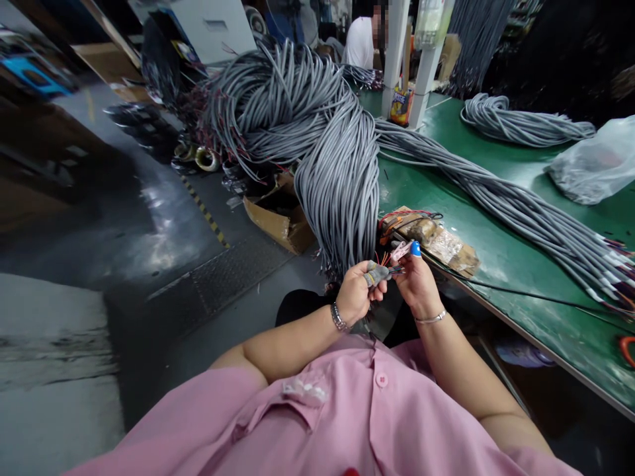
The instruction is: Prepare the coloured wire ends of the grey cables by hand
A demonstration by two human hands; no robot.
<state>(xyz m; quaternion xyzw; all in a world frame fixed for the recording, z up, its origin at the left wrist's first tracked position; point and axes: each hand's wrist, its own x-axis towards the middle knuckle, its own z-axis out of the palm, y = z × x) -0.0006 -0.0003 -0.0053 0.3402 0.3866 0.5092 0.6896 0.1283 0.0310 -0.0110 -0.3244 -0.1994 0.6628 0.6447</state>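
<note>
Both hands, left hand (353,294) and right hand (415,277), pinching grey cable end (378,272), seemingly coloured wires.

Matt grey plastic sheathing is seen on the cable bundle (337,178); smooth green table top (501,251), crumpled brown cardboard box (280,218), glossy metal wristband (338,318).
</note>
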